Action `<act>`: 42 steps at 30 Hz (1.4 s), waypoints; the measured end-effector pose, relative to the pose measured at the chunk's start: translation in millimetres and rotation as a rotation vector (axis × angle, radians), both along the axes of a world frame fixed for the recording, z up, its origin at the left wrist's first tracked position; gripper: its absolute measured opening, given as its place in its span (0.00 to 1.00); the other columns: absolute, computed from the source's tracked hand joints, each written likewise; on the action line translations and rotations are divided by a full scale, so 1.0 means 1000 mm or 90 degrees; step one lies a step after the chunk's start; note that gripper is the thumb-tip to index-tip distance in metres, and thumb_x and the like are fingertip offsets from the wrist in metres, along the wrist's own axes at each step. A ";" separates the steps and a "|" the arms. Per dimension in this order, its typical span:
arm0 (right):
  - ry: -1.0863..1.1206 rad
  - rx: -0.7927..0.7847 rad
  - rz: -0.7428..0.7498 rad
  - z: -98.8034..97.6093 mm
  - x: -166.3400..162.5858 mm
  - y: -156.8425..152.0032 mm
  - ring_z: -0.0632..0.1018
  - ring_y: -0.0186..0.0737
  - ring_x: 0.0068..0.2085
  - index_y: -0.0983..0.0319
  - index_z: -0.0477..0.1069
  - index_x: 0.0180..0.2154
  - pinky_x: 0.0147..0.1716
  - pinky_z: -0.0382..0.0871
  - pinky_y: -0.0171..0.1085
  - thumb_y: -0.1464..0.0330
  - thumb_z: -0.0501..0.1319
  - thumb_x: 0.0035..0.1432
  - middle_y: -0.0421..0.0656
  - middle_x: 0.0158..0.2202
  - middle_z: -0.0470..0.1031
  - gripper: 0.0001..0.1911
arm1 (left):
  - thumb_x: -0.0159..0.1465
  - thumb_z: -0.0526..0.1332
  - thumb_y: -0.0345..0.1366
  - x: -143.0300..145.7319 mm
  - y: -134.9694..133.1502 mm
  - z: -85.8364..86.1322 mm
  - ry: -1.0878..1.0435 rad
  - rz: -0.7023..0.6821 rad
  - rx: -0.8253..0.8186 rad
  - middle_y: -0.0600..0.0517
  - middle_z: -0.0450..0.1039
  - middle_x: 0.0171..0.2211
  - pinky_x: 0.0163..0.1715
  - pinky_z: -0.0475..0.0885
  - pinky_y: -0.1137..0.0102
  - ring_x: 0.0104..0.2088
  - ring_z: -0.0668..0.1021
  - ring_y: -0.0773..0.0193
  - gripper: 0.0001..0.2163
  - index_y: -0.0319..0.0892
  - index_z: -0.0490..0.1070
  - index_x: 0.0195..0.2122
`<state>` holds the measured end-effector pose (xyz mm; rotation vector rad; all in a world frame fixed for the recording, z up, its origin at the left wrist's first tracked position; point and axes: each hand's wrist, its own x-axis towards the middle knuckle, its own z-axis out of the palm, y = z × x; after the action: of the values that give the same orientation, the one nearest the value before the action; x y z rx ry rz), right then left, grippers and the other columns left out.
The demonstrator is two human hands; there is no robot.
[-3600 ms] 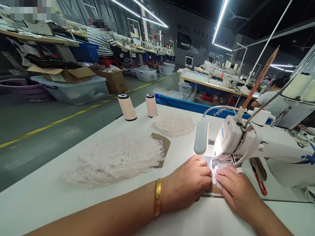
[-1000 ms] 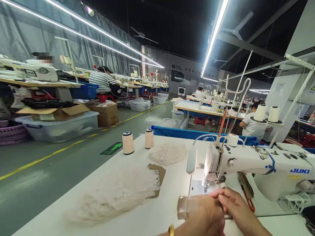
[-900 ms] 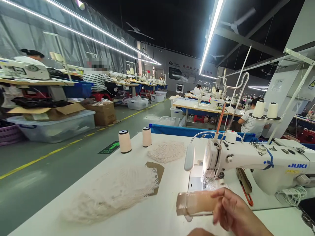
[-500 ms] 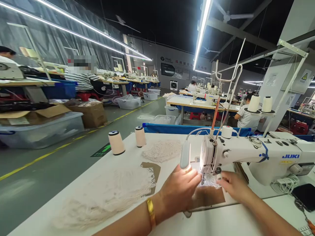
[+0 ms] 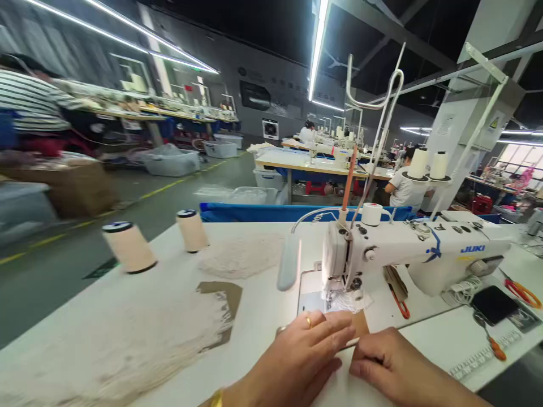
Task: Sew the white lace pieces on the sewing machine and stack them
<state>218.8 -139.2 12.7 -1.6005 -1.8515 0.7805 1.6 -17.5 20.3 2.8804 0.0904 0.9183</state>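
A white sewing machine (image 5: 382, 243) stands on the table with white lace (image 5: 354, 301) at its needle area. A brown flat piece (image 5: 361, 323) shows between the lace and my hands. My left hand (image 5: 309, 353), wearing a gold ring, has its fingers stretched out beside the near edge of the brown piece. Close to its fingertips, my right hand (image 5: 388, 356) is closed with curled fingers; what is in them, if anything, is hidden. A large pile of cream lace (image 5: 123, 345) lies to the left, with a smaller lace pile (image 5: 241, 254) behind it.
Two thread cones (image 5: 129, 247) stand on the left of the table. Red-handled scissors (image 5: 524, 291), a black phone (image 5: 494, 304) and a ruler (image 5: 483, 356) lie at the right. A lamp (image 5: 288, 265) hangs left of the needle. Co-workers sit at other tables.
Both hands have moved back from the needle toward me, and my right hand has come closer to my left. The view has swung right, bringing the scissors into sight.
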 end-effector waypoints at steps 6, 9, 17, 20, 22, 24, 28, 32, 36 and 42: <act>-0.303 0.167 -0.151 -0.011 0.029 -0.003 0.80 0.40 0.41 0.58 0.76 0.36 0.45 0.72 0.35 0.71 0.62 0.71 0.39 0.37 0.80 0.08 | 0.74 0.53 0.30 0.018 -0.008 -0.008 0.031 -0.013 -0.195 0.52 0.76 0.33 0.38 0.73 0.71 0.34 0.77 0.61 0.14 0.46 0.73 0.32; -0.375 0.179 -0.259 -0.019 0.061 0.002 0.77 0.54 0.48 0.60 0.77 0.42 0.50 0.72 0.48 0.75 0.63 0.67 0.50 0.46 0.79 0.05 | 0.74 0.54 0.31 0.016 -0.007 -0.012 0.032 0.028 -0.196 0.51 0.76 0.34 0.38 0.72 0.70 0.35 0.77 0.61 0.14 0.45 0.71 0.31; -0.395 0.133 -0.336 -0.026 0.107 -0.036 0.77 0.55 0.43 0.63 0.74 0.47 0.44 0.70 0.49 0.73 0.49 0.68 0.54 0.42 0.76 0.15 | 0.71 0.51 0.29 0.009 -0.008 -0.015 0.103 0.129 -0.212 0.51 0.75 0.32 0.35 0.69 0.68 0.32 0.74 0.62 0.13 0.43 0.67 0.29; -0.385 0.096 -0.320 -0.021 0.103 -0.052 0.76 0.52 0.38 0.59 0.72 0.38 0.40 0.67 0.46 0.70 0.50 0.66 0.49 0.37 0.74 0.11 | 0.71 0.50 0.30 0.010 -0.008 -0.014 0.148 0.175 -0.213 0.51 0.75 0.32 0.34 0.67 0.68 0.32 0.74 0.61 0.13 0.42 0.66 0.28; -0.291 0.047 -0.303 -0.015 0.091 -0.058 0.75 0.48 0.37 0.57 0.69 0.36 0.39 0.67 0.43 0.69 0.50 0.66 0.45 0.35 0.73 0.10 | 0.71 0.50 0.30 0.011 -0.009 -0.012 0.167 0.195 -0.217 0.51 0.75 0.31 0.34 0.66 0.68 0.32 0.73 0.62 0.13 0.42 0.64 0.27; -0.133 -0.011 -0.278 -0.006 0.074 -0.060 0.75 0.44 0.35 0.56 0.69 0.40 0.37 0.67 0.39 0.67 0.48 0.70 0.40 0.33 0.72 0.12 | 0.70 0.51 0.30 0.012 -0.009 -0.011 0.178 0.211 -0.230 0.51 0.74 0.30 0.33 0.64 0.68 0.31 0.72 0.62 0.13 0.42 0.62 0.26; 0.048 -0.079 -0.158 0.012 0.035 -0.045 0.75 0.41 0.38 0.56 0.71 0.47 0.39 0.66 0.35 0.55 0.53 0.75 0.38 0.35 0.72 0.14 | 0.68 0.51 0.29 0.012 -0.010 -0.007 0.187 0.233 -0.254 0.53 0.71 0.28 0.31 0.61 0.69 0.29 0.69 0.63 0.12 0.42 0.58 0.26; -0.045 -0.050 -0.084 0.018 0.003 -0.021 0.73 0.40 0.35 0.57 0.65 0.34 0.36 0.63 0.35 0.58 0.54 0.75 0.37 0.33 0.72 0.15 | 0.68 0.51 0.29 0.011 -0.010 -0.006 0.168 0.244 -0.245 0.55 0.65 0.23 0.28 0.57 0.70 0.26 0.64 0.65 0.13 0.42 0.52 0.25; -0.124 0.033 -0.064 0.014 -0.013 -0.006 0.78 0.44 0.41 0.56 0.66 0.39 0.40 0.66 0.38 0.66 0.47 0.76 0.42 0.40 0.78 0.12 | 0.69 0.51 0.31 0.010 -0.009 -0.006 0.131 0.228 -0.231 0.56 0.62 0.22 0.27 0.56 0.69 0.24 0.62 0.65 0.15 0.43 0.50 0.24; -0.267 0.086 -0.070 0.000 -0.018 0.003 0.80 0.44 0.35 0.55 0.67 0.39 0.32 0.63 0.36 0.62 0.57 0.74 0.40 0.35 0.80 0.08 | 0.70 0.52 0.33 0.008 -0.004 -0.004 0.104 0.202 -0.267 0.55 0.68 0.23 0.27 0.58 0.70 0.25 0.67 0.65 0.14 0.43 0.59 0.24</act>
<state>200.7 -136.4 13.0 -1.8625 -2.0240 0.2755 9.7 -21.6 16.2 2.5749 0.6837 0.6076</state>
